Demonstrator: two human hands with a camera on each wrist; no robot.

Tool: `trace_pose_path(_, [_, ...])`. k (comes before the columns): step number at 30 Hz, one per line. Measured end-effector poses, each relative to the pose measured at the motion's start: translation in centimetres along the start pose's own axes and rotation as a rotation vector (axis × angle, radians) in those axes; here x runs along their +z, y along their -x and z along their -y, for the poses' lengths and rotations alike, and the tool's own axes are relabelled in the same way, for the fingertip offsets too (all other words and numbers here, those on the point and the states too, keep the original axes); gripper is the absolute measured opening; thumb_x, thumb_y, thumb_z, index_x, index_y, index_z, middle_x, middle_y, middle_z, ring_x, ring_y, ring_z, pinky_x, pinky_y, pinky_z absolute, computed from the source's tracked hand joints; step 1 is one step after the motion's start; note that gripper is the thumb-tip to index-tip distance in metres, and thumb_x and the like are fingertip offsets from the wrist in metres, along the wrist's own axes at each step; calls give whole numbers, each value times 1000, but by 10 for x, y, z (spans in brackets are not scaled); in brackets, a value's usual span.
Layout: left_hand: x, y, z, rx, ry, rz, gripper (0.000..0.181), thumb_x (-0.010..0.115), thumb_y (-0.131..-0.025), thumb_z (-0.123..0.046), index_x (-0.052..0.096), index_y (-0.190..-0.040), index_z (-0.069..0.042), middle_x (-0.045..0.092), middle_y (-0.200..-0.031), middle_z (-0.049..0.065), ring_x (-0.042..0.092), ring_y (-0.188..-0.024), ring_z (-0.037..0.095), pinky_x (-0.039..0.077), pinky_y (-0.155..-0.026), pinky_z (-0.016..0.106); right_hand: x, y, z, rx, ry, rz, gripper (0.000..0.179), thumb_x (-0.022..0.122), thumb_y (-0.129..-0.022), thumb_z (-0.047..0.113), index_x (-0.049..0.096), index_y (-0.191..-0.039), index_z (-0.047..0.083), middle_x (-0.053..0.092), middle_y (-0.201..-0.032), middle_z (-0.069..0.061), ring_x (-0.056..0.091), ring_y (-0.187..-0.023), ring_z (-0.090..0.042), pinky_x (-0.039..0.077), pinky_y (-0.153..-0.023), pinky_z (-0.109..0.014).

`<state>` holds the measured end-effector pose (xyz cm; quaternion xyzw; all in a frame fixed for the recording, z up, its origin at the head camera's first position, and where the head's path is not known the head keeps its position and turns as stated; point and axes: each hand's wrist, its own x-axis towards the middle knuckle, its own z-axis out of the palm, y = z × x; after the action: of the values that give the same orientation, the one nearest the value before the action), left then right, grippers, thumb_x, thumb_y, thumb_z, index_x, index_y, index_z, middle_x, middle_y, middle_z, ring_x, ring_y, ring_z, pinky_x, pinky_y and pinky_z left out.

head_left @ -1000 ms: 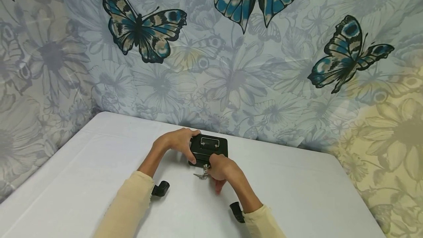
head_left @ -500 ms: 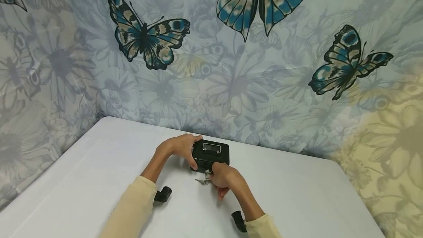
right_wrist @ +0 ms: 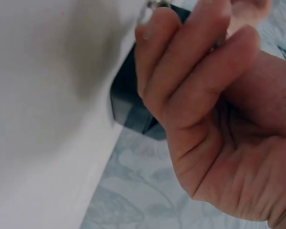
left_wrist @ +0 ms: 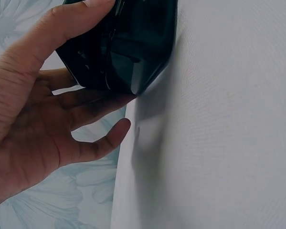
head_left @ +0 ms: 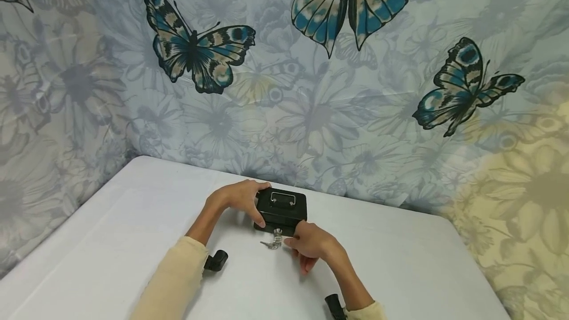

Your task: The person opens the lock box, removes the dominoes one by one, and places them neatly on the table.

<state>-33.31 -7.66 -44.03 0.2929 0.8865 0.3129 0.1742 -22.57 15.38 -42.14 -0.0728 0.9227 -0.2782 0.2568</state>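
Observation:
A black cash box [head_left: 282,206] with a metal handle on its lid stands near the far edge of the table. At its front sits a silver lock with keys [head_left: 272,244] hanging from it. My left hand [head_left: 240,197] grips the box's left side, thumb at the front and fingers behind; in the left wrist view the little finger stays off it. My right hand [head_left: 314,242] is at the front right corner, beside the keys. Its fingers [right_wrist: 195,71] look bent in the right wrist view and cover part of the box. Whether they pinch anything is hidden.
A white cloth covers the table [head_left: 400,260]. Behind it hangs a butterfly-and-flower backdrop [head_left: 311,88], close to the box. Black wrist-worn devices [head_left: 216,260] stick out from both cream sleeves.
The right hand has shifted right, from beside the lock to the box's front right corner, uncovering more of the lock and keys. The left hand keeps its hold.

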Motion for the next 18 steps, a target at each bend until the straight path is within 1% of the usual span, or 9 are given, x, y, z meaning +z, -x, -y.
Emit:
trace_pose_path(4, [-2, 3, 1, -1, 67, -8, 114, 97, -64, -35, 42, -159, -4, 67, -141, 4, 62, -127, 20, 48, -113, 41, -7, 5, -4, 5, -28, 12, 39, 66, -103, 26, 67, -75, -1, 65, -52, -9, 61, -41, -13, 59, -50, -35])
trace_pose_path(7, [-2, 4, 4, -16, 134, -17, 106, 96, -66, -35, 45, -155, -7, 66, -140, 7, 63, -132, 27, 49, -113, 45, -10, 6, -6, 6, -31, 14, 39, 66, -103, 27, 67, -76, -1, 65, -53, -9, 61, -42, -13, 59, -50, -34])
trace_pose_path(9, [-3, 4, 5, -32, 183, -20, 100, 96, -68, -36, 45, -150, -11, 66, -139, 11, 63, -132, 30, 49, -112, 49, -11, 7, -6, 9, -27, 13, 39, 66, -103, 27, 68, -76, -1, 65, -54, -8, 62, -42, -13, 59, -50, -33])
trace_pose_path(12, [-3, 3, 8, -39, 233, -22, 91, 94, -72, -38, 45, -145, -12, 67, -136, 15, 64, -131, 30, 48, -111, 51, -12, 8, -6, 15, -12, 12, 40, 66, -103, 28, 69, -74, 0, 66, -54, -8, 62, -43, -13, 59, -50, -32])
trace_pose_path(16, [-3, 0, 11, -17, 275, -21, 79, 90, -80, -33, 45, -140, -10, 72, -128, 16, 68, -126, 29, 49, -110, 49, -13, 9, -7, 19, -12, 3, 41, 66, -103, 29, 70, -74, 1, 66, -55, -9, 62, -42, -13, 57, -48, -30])
trace_pose_path(18, [-3, -2, 12, -7, 278, -19, 74, 87, -83, -33, 45, -140, -8, 73, -127, 17, 69, -125, 29, 50, -108, 48, -14, 9, -8, 24, -14, 0, 40, 67, -103, 29, 70, -74, 1, 67, -55, -9, 62, -42, -13, 58, -48, -30])
